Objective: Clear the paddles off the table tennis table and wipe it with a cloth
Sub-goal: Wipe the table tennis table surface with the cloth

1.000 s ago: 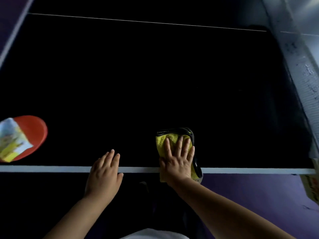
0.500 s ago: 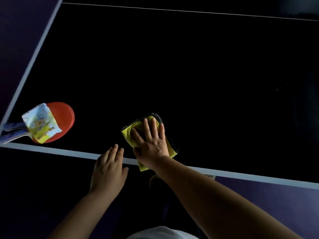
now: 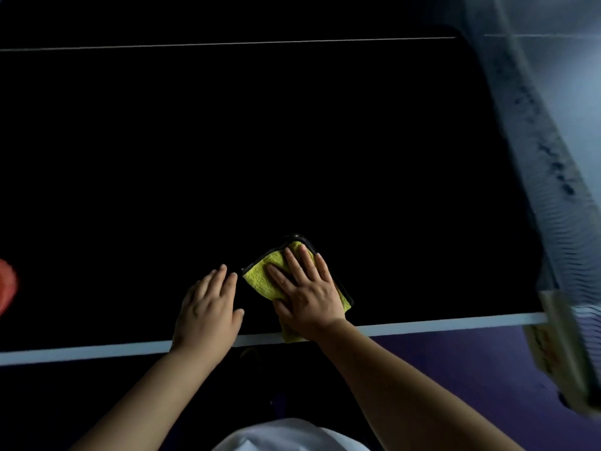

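Where the right hand [image 3: 307,294] presses, the yellow, black-edged cloth [image 3: 264,277] lies folded.

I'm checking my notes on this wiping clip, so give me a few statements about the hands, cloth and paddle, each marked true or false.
1. The right hand presses flat on the yellow cloth. True.
2. The left hand grips the cloth. False: it lies flat on the table beside the cloth, fingers straight.
3. A red paddle shows at the view's left edge. True.
4. The cloth sits at mid-table, far from any edge. False: it overlaps the white edge line nearest the person.
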Demonstrator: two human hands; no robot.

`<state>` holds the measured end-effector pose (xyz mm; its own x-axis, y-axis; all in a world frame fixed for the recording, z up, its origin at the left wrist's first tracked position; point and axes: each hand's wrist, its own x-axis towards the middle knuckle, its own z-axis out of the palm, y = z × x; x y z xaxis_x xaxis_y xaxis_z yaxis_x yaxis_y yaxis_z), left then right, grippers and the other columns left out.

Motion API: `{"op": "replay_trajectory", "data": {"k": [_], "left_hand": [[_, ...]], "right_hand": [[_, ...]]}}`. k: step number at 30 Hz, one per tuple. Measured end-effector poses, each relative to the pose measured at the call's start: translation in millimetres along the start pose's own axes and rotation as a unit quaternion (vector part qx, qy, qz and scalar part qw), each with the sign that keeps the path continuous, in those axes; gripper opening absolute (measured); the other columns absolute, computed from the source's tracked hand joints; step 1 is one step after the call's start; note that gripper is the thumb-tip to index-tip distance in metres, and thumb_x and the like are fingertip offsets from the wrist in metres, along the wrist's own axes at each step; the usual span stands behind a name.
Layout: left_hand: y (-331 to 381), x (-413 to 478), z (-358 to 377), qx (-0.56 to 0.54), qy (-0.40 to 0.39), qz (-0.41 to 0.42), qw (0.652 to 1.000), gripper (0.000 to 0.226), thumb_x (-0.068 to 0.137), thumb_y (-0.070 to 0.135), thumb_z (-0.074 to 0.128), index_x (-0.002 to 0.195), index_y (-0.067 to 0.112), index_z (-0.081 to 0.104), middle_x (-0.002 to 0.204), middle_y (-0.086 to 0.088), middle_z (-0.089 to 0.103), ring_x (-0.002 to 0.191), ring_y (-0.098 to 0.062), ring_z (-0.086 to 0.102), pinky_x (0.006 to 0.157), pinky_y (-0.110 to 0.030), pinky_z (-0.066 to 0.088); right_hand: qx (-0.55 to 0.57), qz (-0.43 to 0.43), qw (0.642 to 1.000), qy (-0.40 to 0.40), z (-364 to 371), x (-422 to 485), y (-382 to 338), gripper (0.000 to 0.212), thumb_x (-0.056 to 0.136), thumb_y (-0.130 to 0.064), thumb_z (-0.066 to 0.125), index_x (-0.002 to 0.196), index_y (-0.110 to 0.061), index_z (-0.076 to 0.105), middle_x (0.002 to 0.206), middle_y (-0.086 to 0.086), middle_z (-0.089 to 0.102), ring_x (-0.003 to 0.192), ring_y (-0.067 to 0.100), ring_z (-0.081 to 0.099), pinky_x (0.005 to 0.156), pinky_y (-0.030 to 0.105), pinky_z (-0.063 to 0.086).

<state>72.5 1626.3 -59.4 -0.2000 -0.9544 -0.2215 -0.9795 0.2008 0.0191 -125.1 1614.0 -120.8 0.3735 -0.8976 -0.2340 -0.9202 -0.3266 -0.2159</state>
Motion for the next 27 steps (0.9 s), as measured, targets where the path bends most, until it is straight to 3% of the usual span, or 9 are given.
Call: {"op": "replay_trajectory", "data": {"k": [8,15,21,27], "left_hand": [[136.3,75.8,-3.2,-0.018,0.014,0.084,0.996,0.075,0.053,0.028,0.09,0.118,0.0,0.063,0.124,-0.019,0.06,0.111,-0.035,0.06,0.087,-0.045,0.05],[230.9,113.8,-8.1,-0.028,0.03,0.146,0.988,0.073,0.054,0.027,0.089,0.117,0.001,0.064,0.123,-0.019,0.06,0.111,-0.034,0.06,0.088,-0.047,0.049],[255.3,118.8,-11.1,-0.026,0.037,0.162,0.986,0.072,0.055,0.029,0.088,0.118,0.003,0.064,0.125,-0.018,0.06,0.112,-0.033,0.06,0.091,-0.046,0.047],[224.9,117.5,-12.1,-0.032,0.037,0.136,0.989,0.072,0.053,0.026,0.089,0.116,0.001,0.064,0.123,-0.02,0.06,0.109,-0.035,0.061,0.088,-0.047,0.049]], "right_hand": [[0.003,0.081,0.996,0.035,-22.5,-68.3,150.3,0.066,0.092,-0.056,0.036,0.154,-0.034,0.024,0.162,0.006,0.018,0.151,0.031,0.006,0.119,0.051,0.006],[0.008,0.196,0.98,0.027,-44.1,-117.8,280.6,0.066,0.094,-0.058,0.026,0.154,-0.036,0.009,0.164,0.002,0.006,0.15,0.025,-0.01,0.12,0.045,-0.004],[-0.01,0.332,0.943,-0.013,-71.9,-117.8,347.3,0.069,0.087,-0.059,0.009,0.148,-0.038,-0.017,0.162,0.001,-0.018,0.145,0.025,-0.028,0.119,0.041,-0.014],[0.068,0.423,0.904,0.003,-78.0,-96.0,335.4,0.07,0.095,-0.056,0.029,0.155,-0.035,0.0,0.163,0.003,-0.014,0.147,0.028,-0.023,0.118,0.052,-0.009]]}}
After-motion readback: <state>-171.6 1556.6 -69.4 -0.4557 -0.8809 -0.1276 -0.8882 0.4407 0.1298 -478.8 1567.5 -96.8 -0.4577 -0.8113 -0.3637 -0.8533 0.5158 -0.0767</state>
